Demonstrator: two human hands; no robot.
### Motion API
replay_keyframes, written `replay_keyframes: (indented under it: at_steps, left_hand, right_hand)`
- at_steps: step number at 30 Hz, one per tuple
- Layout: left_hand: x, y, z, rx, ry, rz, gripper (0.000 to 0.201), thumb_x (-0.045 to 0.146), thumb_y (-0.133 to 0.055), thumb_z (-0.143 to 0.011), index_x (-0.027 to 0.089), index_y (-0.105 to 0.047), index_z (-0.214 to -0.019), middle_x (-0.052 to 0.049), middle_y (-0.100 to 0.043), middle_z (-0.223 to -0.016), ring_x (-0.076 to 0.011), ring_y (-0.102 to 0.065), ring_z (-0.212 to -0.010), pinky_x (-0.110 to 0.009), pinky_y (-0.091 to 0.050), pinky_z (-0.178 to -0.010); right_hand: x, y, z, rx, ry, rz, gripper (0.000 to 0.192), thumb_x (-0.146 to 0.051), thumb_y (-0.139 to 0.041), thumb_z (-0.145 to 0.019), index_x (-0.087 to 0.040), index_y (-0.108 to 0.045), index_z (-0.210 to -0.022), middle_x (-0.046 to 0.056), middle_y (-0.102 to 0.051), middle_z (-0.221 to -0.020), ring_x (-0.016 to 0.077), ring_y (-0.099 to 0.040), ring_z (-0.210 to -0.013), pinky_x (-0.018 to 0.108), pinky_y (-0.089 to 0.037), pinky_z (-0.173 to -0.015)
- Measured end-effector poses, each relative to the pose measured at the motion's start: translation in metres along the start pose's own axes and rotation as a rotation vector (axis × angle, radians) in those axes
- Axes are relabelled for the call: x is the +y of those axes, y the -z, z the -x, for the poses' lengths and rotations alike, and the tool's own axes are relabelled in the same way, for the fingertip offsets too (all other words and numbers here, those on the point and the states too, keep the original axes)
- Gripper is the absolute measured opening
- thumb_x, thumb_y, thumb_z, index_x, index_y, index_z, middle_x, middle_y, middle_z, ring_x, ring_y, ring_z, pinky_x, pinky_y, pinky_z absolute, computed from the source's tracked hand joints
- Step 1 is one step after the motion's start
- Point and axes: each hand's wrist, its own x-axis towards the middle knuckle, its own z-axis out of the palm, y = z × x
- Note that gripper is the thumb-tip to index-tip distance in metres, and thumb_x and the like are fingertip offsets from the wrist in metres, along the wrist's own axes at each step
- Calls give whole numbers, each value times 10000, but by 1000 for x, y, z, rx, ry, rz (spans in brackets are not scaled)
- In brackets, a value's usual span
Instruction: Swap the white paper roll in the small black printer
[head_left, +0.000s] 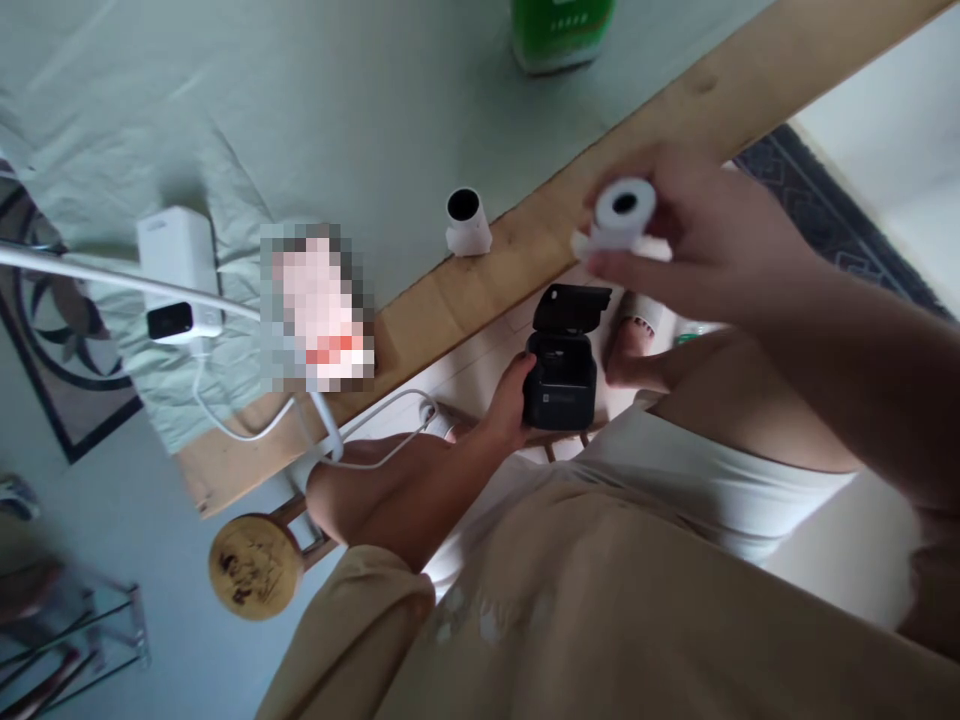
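My right hand is raised close to the camera and pinches a small white paper roll with a dark hollow core. Lower down, my left hand grips the left side of a small black box-shaped printer whose lid stands open. The printer rests on my lap, just in front of the wooden table edge. A second white roll stands on the table near that edge.
A pale green cloth covers the table. On it lie a white power block with a white cable, and a green container at the far side. A round wooden stool stands at the lower left.
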Motion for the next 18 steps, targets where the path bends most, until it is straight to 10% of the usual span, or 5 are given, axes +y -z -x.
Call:
replay_keyframes:
  at_steps: [6,13,18]
  left_hand:
    - [0,-1,4,-5,-5,26,317,452,-699,-777,193,-638,-951,-50,-739,-879,-216,-700,-822,-368,-545,-805]
    - [1,1,8,16,21,52,291,427,-716,-774,190,-641,-926,-18,-698,-811,-170,-660,-750,-316,-508,-768]
    - [3,2,8,19,38,56,300,431,-713,-776,195,-649,-951,-22,-697,-810,-190,-670,-773,-333,-508,-775]
  right_hand:
    - [3,-22,-69,36,-104,107,483,-266,-561,-897,-64,-503,-1331,84,-636,-1205,141,-603,-1040,281,-477,-965]
    - [-27,-32,-63,221,62,251,510,-311,-545,-899,-39,-526,-1330,146,-579,-1350,220,-542,-1273,334,-406,-1130]
    - [-67,-58,-66,-69,-68,424,594,-454,-424,-1000,-77,-440,-1458,173,-499,-1399,338,-509,-1302,474,-410,-1143]
